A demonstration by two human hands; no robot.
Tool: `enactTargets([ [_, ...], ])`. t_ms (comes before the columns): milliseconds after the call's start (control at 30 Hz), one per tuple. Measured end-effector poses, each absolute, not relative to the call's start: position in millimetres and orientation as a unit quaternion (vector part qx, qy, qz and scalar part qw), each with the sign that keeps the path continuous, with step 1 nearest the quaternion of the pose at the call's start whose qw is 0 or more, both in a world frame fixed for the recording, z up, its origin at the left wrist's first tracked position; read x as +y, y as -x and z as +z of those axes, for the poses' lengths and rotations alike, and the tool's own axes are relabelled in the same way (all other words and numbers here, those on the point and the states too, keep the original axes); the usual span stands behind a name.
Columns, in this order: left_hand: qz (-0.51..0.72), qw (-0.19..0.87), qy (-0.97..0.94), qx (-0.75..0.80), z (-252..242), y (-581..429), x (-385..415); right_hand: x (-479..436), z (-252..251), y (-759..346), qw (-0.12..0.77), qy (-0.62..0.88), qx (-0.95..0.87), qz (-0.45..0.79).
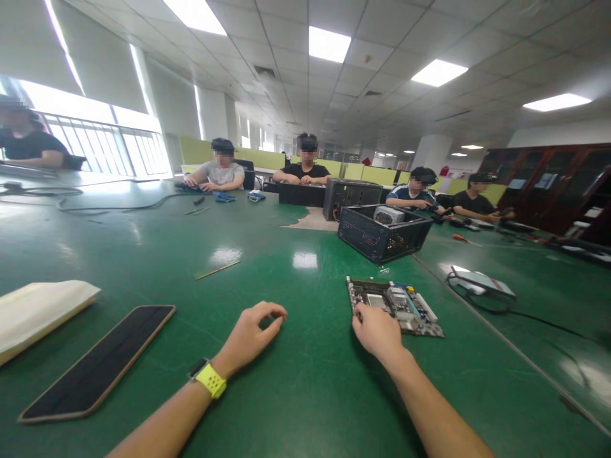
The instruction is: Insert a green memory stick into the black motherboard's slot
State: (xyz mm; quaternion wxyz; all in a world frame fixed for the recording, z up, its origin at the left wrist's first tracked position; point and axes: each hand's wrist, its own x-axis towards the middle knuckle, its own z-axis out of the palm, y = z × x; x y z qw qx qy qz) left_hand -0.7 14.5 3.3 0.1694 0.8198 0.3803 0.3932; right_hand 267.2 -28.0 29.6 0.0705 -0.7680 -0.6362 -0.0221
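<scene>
My left hand (pixel 252 334) rests on its heel on the smooth green table (pixel 305 394). The fingers are curled and the thumb tip meets the forefinger in a closed ring; I cannot tell whether anything small is pinched there. A rubbery yellow watch strap (pixel 211 380) wraps that wrist. My right hand (pixel 378 332) lies knuckles up with its fingers bent down against the near left corner of the circuit board (pixel 398 306). The back of the hand hides the fingertips, so I cannot tell whether they grip the corner or only touch it. The board is a flat, dark rectangle studded with silvery metal parts and pale slots. It lies flat toward the table's near edge, right of the middle and just left of a straight seam (pixel 501 340) in the top. Beyond it, toward the far edge, stands an open black metal case (pixel 382 238) with perforated walls and a grey box inside. Right of the seam lies a thin grey slab (pixel 483 280) with a black cable looping from it. By the left edge are a long dark panel (pixel 100 362) with rounded corners and a tan rim, a cream paper pad (pixel 41 312), and further in a thin yellowish strip (pixel 217 270). People sit along the far edge.
</scene>
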Motion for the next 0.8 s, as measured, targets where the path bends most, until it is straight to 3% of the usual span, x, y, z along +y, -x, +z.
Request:
enactTargets([
  [233,0.384,0.169,-0.825,0.379,2,0,16,-49,36,-249,0.090,0.725,-0.682,0.036],
  [300,0.381,0.167,-0.828,0.375,2,0,15,-59,39,-235,0.108,0.637,-0.747,0.154],
  [367,0.377,0.164,-0.833,0.372,2,0,14,-65,40,-228,0.119,0.506,-0.779,0.351],
  [433,0.364,0.161,-0.840,0.368,2,0,13,-62,40,-228,0.181,0.439,-0.750,0.461],
  [500,0.345,0.161,-0.851,0.362,1,-1,12,-51,36,-238,0.302,0.492,-0.717,0.392],
  [567,0.327,0.164,-0.860,0.356,1,-1,12,-37,28,-251,0.379,0.564,-0.696,0.233],
  [633,0.312,0.170,-0.864,0.357,0,-2,11,-25,19,-264,0.367,0.594,-0.703,0.135],
  [800,0.296,0.183,-0.872,0.344,2,-2,11,-14,2,-272,0.278,0.613,-0.732,0.101],
])
